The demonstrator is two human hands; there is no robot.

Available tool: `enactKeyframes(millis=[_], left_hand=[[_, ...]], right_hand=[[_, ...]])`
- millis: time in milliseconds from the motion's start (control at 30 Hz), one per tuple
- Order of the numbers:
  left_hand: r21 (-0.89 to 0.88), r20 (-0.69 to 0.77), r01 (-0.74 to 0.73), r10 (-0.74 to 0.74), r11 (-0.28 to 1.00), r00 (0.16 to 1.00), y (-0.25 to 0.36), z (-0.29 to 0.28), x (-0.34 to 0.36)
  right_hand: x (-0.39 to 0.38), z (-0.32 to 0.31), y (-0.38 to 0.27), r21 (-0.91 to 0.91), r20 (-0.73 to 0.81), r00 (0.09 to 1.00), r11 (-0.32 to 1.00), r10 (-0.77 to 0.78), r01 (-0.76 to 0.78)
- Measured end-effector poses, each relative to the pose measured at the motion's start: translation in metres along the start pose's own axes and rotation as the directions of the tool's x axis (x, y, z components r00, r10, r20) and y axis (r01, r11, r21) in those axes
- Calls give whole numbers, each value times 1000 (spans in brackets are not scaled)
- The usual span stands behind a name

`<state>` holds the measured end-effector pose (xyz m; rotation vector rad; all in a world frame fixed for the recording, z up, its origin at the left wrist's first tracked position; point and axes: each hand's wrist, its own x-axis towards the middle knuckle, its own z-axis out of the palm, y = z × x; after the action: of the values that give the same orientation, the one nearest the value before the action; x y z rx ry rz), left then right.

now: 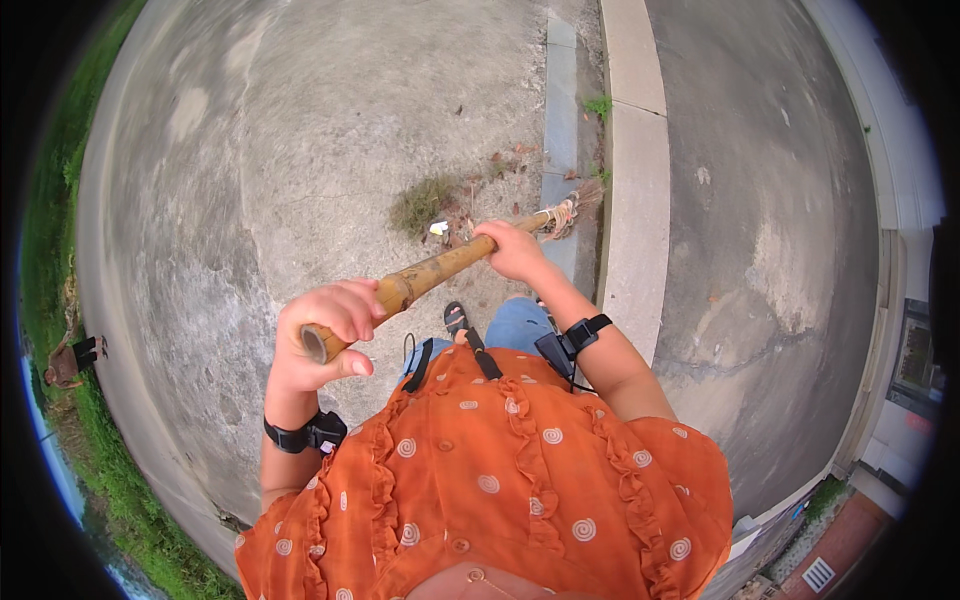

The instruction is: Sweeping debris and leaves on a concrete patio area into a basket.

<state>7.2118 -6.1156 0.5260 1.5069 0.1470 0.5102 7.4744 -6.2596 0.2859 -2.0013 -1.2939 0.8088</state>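
Note:
I grip a long bamboo-handled broom [441, 268] in both hands. My left hand [322, 330] is around the handle's near, hollow end, with the thumb partly raised. My right hand [510, 250] is closed round the pole farther along. The bristle head [575, 208], bound with pale cord, is at the far end, up and right, over a grey paved strip beside a low concrete ledge. Around it lie dry leaves [515, 162], a clump of weeds [424, 200] and a small white scrap [438, 228].
A raised concrete ledge [638, 200] runs along my right, with more pavement [760, 150] beyond and a white building wall at the rim. Grass [60, 180] borders the concrete on the left, where another person [70, 360] stands. My sandalled foot [456, 318] shows below the broom.

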Motion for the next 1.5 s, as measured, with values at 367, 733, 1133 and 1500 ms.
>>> enactKeyframes(millis=[367, 733, 1133, 1500], left_hand=[[300, -35, 3, 8, 954, 999, 27, 114, 104], [11, -613, 152, -114, 988, 782, -87, 219, 135], [425, -787, 262, 210, 866, 581, 74, 307, -44], [21, -888, 132, -42, 991, 457, 2, 350, -135]], right_hand=[[76, -86, 47, 162, 295, 917, 960, -268, 228], [147, -133, 166, -49, 602, 752, 927, -269, 371], [-3, -7, -51, 375, 737, 293, 729, -610, 574], [-90, 45, 53, 256, 787, 366, 802, -497, 539]])
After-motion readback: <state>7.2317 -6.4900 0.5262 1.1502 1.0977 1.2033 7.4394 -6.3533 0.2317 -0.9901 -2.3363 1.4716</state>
